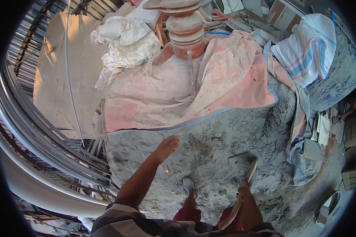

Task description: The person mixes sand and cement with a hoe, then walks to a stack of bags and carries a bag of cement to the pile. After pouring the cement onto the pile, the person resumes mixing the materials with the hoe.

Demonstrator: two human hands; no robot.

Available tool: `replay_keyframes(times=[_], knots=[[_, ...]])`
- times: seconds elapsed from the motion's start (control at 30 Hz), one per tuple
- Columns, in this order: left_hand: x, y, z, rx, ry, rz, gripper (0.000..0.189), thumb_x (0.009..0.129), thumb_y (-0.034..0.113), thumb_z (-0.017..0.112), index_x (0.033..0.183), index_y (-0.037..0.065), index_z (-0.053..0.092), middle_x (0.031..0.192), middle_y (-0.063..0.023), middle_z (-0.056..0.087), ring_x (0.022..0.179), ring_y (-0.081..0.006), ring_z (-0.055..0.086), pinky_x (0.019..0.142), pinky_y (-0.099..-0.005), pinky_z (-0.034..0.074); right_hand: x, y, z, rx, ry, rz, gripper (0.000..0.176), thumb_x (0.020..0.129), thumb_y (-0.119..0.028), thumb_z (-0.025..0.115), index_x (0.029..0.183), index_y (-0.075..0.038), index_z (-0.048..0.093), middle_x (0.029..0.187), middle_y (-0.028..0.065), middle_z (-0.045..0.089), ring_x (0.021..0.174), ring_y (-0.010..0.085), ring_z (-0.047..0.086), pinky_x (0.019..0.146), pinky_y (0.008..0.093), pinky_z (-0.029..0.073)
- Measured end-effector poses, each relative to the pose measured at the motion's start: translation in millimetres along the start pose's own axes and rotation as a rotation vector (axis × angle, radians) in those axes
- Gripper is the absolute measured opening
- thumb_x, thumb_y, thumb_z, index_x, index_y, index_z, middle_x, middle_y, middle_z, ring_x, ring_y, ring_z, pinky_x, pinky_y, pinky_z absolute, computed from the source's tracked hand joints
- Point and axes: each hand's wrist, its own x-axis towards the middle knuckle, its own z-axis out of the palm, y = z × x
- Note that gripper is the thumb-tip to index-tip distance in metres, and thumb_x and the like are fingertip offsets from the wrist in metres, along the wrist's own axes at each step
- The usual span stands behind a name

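My right hand is wrapped round the curved wooden handle of a hoe. The hoe's flat grey blade rests on or just above the rough grey ground, near my right foot. Stretched forward over that ground, my left hand holds nothing, its fingers loosely apart. Beyond it lies a dusty pink tarp with a blue edge. A small pale scrap sits on the ground below my left hand, and a round lump lies farther to the right.
A reddish turned pillar stands on the tarp, beside crumpled white sacks. Metal bars and pipes run along the left, near a brown board. At the right are a striped sack, a drum-like container and broken tiles.
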Motion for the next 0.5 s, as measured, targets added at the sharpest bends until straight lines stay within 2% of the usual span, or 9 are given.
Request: replay_keyframes(times=[0.03,0.07,0.1,0.17,0.27,0.3,0.33,0.47,0.5], knots=[[-7.8,-64.0,38.2,0.038,-0.085,-0.065,0.053,0.091,0.033,0.060,0.137,0.010,0.049,0.126,-0.0052,0.056,0.111,-0.0172,0.054,0.092,-0.0359,0.044,65.7,53.5,-16.6,0.080,-0.005,-0.367,0.043,0.091,-0.042,0.055,0.128,-0.026,0.041,0.080,0.0210,0.058,0.055,0.0363,0.061,0.044,0.0467,0.053],[-25.3,-120.8,81.6,0.023,-0.188,-0.181,0.050,0.092,0.035,0.059,0.135,0.011,0.052,0.124,-0.0044,0.057,0.109,-0.0153,0.054,0.091,-0.0354,0.045,74.1,49.8,-1.7,-0.338,0.257,-0.088,0.042,0.093,-0.050,0.049,0.127,-0.027,0.042,0.082,0.0196,0.059,0.054,0.0358,0.061,0.043,0.0471,0.053],[-52.0,-170.2,123.6,0.025,-0.332,-0.256,0.051,0.093,0.039,0.059,0.135,0.010,0.051,0.124,-0.0050,0.057,0.109,-0.0163,0.054,0.091,-0.0351,0.045,55.3,60.3,-23.1,0.198,-0.085,-0.054,0.051,0.093,-0.062,0.042,0.129,-0.027,0.042,0.087,0.0183,0.060,0.055,0.0360,0.061,0.044,0.0492,0.053],[-101.4,-230.0,197.3,-0.003,-0.620,-0.560,0.061,0.094,0.045,0.057,0.141,0.007,0.045,0.131,-0.0072,0.054,0.112,-0.0182,0.053,0.092,-0.0357,0.044,-46.8,-7.1,-3.3,0.477,-0.305,-0.161,0.060,0.093,-0.068,0.034,0.134,-0.024,0.039,0.088,0.0142,0.060,0.058,0.0336,0.062,0.051,0.0502,0.055],[-152.7,-191.0,241.0,-0.091,-0.673,-0.712,0.075,0.094,0.047,0.058,0.148,0.001,0.032,0.132,-0.0153,0.053,0.111,-0.0167,0.054,0.091,-0.0337,0.044,-65.3,-20.8,50.4,0.305,0.033,-0.187,0.051,0.097,-0.058,0.039,0.133,-0.022,0.041,0.087,0.0115,0.060,0.059,0.0311,0.061,0.053,0.0502,0.054],[-156.9,-217.2,249.2,-0.325,-0.703,-0.600,0.092,0.087,0.046,0.068,0.147,-0.006,0.022,0.106,-0.0172,0.064,0.094,-0.0234,0.063,0.080,-0.0317,0.049,-82.8,-35.1,73.8,0.163,0.151,-0.076,0.034,0.092,-0.035,0.050,0.118,-0.014,0.044,0.082,0.0107,0.057,0.057,0.0285,0.060,0.048,0.0444,0.052],[-160.2,-225.1,248.3,-0.328,-0.703,-0.620,0.092,0.087,0.046,0.068,0.147,-0.006,0.022,0.106,-0.0172,0.064,0.094,-0.0234,0.063,0.080,-0.0317,0.049,-92.9,-36.0,81.4,0.013,0.262,0.038,0.022,0.086,-0.013,0.061,0.102,-0.005,0.047,0.076,0.0099,0.055,0.054,0.0260,0.059,0.044,0.0386,0.050],[-165.0,-210.6,212.2,0.224,-0.797,-0.626,0.054,0.084,0.034,0.069,0.118,-0.005,0.053,0.085,-0.0138,0.066,0.082,-0.0257,0.066,0.074,-0.0353,0.051,-63.2,-9.6,83.0,0.442,0.059,0.027,0.020,0.088,-0.013,0.061,0.102,-0.005,0.049,0.078,0.0102,0.056,0.056,0.0259,0.059,0.048,0.0376,0.052],[-164.3,-209.4,201.1,0.425,-0.730,-0.421,0.051,0.082,0.034,0.070,0.113,-0.004,0.056,0.086,-0.0167,0.067,0.083,-0.0294,0.067,0.075,-0.0390,0.051,-51.8,-19.1,87.3,0.548,0.086,0.073,0.021,0.086,-0.014,0.064,0.100,-0.005,0.051,0.080,0.0097,0.057,0.059,0.0257,0.059,0.050,0.0388,0.051]])
